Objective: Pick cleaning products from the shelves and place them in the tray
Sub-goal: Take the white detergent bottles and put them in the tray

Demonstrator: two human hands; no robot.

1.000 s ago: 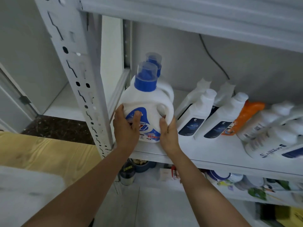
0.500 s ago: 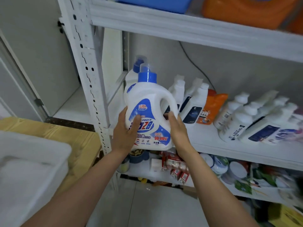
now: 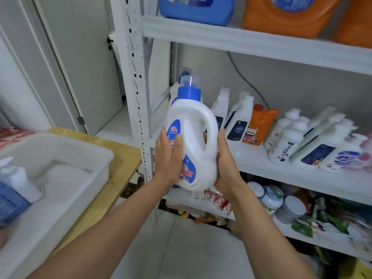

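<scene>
I have both hands on the detergent bottle: my left hand clasps its label side and my right hand cups the handle side, fingers wrapped round. The bottle is in the air, nearly upright, in front of the shelf post. Down to my left the white tray sits on a wooden table, one bottle already in it. Behind, on the shelf, stand a second blue-capped bottle, white bottles and an orange pouch.
</scene>
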